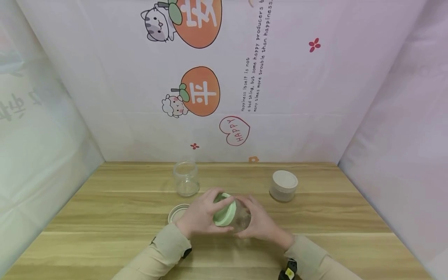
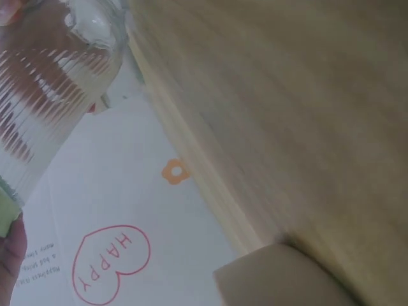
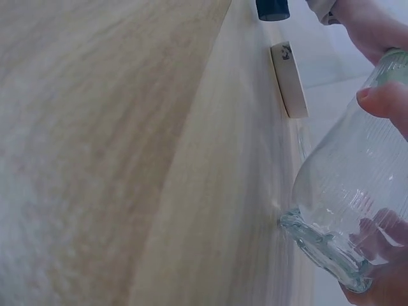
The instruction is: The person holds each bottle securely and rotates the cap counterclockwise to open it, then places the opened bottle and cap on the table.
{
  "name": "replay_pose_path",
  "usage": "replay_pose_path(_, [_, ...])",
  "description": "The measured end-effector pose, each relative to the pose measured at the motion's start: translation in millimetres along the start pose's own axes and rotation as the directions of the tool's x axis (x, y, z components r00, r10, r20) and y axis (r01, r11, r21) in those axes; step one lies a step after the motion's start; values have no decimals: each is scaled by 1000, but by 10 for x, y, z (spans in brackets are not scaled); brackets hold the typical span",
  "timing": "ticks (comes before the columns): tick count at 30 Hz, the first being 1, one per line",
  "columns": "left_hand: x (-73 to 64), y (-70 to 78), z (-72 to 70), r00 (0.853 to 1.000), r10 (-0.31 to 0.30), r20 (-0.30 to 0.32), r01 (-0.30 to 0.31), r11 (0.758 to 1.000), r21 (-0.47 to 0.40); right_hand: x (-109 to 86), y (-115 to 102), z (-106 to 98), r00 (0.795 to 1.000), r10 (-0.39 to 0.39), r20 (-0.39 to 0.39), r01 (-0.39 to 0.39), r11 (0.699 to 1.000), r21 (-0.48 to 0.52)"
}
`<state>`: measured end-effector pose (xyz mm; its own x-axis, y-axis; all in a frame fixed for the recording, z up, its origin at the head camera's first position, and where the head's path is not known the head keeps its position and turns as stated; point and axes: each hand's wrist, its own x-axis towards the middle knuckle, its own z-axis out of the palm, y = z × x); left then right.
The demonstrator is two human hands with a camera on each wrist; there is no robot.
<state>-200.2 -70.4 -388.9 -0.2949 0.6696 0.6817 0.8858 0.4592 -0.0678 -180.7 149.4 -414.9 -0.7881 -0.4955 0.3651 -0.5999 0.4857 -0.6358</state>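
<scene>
Tilted between my hands is a ribbed clear glass jar [image 1: 242, 217] with a light green lid [image 1: 225, 212] at its left end. My left hand [image 1: 206, 213] grips the lid, with fingers over the top and thumb below. My right hand [image 1: 260, 221] holds the jar body near its base. In the right wrist view, the jar's thick glass bottom [image 3: 328, 248] shows close to the table. The left wrist view catches the jar's ribbed side [image 2: 51, 108] and a corner of the green lid [image 2: 6, 213].
An uncovered clear jar [image 1: 186, 184] stands behind my left hand. A loose pale lid [image 1: 176, 213] lies partly hidden beside that hand. To the right sits a low jar with a white lid [image 1: 285, 181]. A printed white cloth [image 1: 287, 128] hangs behind the wooden table [image 1: 332, 217].
</scene>
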Motion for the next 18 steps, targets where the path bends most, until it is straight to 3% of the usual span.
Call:
replay_pose_path(5, [-17,-30,49,998,33,-51,-33,999,1,-8,-18,24,1000,14,0,-14,1000,13])
replay_pose_path(9, [-8,-31,55,998,26,-50,-26,1000,-3,-12,-28,24,1000,16,-9,-16,1000,20])
replay_pose_path(18, [26,22,30,996,-92,-4,92,995,-34,2,-46,25,998,44,-36,-44,999,-2])
